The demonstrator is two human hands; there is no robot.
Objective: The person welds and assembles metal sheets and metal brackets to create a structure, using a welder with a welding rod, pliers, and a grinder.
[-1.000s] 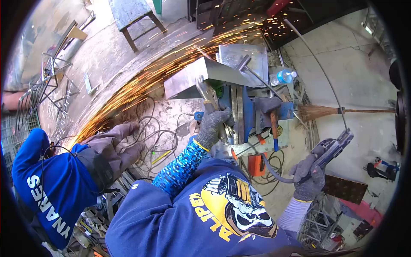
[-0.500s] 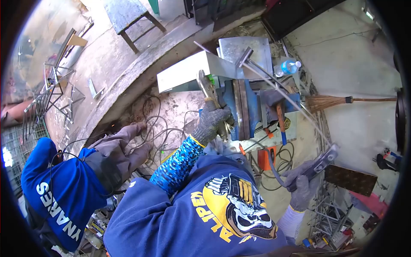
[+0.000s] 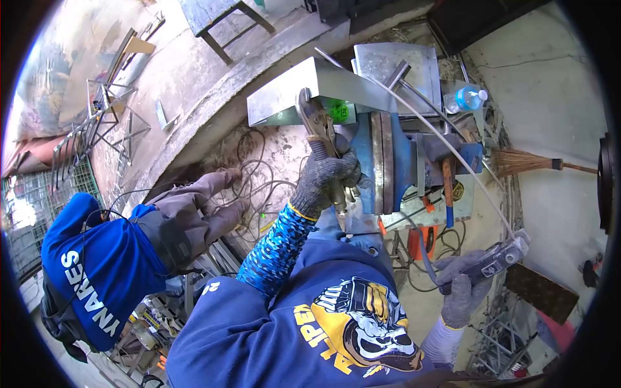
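Nearest, at the bottom centre of the frame: a blue hoodie (image 3: 291, 336) with a yellow skull print, the wearer's own chest seen from above.

Lower right: right hand (image 3: 462, 284) in a grey glove, fingers curled tight around the electrode holder (image 3: 495, 257), with a long thin welding rod (image 3: 446, 145) clamped in it and arching up and left toward the top centre, tip close over the sheet metal box (image 3: 304, 90). A grey cable loops off the holder's back end toward the floor.

Centre: left hand (image 3: 323, 181), also gloved in grey, at the end of a blue patterned sleeve, closed firmly round the handles of the locking pliers (image 3: 318, 123). Pliers standing nearly upright, nose gripping the lower edge of the sheet metal box, just above centre.

Right beside the left hand: a blue bench vise (image 3: 388, 161), with a hammer (image 3: 447, 194) with an orange and blue handle lying just right of it. Box resting at the vise's upper left.

Left of the frame: another person in a blue shirt (image 3: 97, 278) and grey-brown trousers, crouched on the floor among tangled cables (image 3: 249, 187).

Further up, top centre right: a flat steel plate (image 3: 394, 64) behind the box, a water bottle (image 3: 466, 98) to its right, a broom (image 3: 524, 161) at the right edge. Top left: bent wire frames (image 3: 97, 123) on the concrete, and the legs of a wooden bench (image 3: 220, 26) at the top edge.
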